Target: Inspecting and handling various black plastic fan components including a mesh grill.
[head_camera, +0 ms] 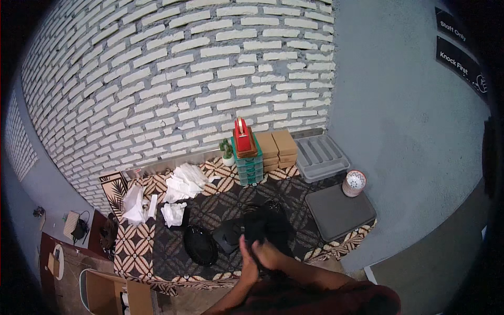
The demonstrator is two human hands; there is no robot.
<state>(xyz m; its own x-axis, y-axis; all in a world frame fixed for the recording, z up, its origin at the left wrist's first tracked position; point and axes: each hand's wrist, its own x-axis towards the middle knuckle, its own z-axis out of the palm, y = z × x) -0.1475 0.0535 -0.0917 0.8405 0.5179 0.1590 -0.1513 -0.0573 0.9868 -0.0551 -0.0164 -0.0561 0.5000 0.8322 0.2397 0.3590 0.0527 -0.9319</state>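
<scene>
A black item (267, 222), which looks like soft cloth or a bag, is at the front of the table before me. My right hand (271, 255) grips its near part, fingers curled into the dark material. Against its left edge is my left hand (249, 263), fairly straight fingers pointing away from me; whether it grips is unclear. Just left of the hands lies a flat black pouch or case (228, 235). Beside that is an oval black dish or tray (200, 245). Dark material runs between my wrists, its lower end hidden by my arms.
Crumpled white paper (185, 183) covers the table's back left. A red tape dispenser (245, 138) tops green drawers (250, 171), beside cardboard boxes (277, 147) and a grey cutlery tray (323, 157). Patterned bowls (354, 183) stand on a dark tray (340, 212). An open carton (114, 293) is below left.
</scene>
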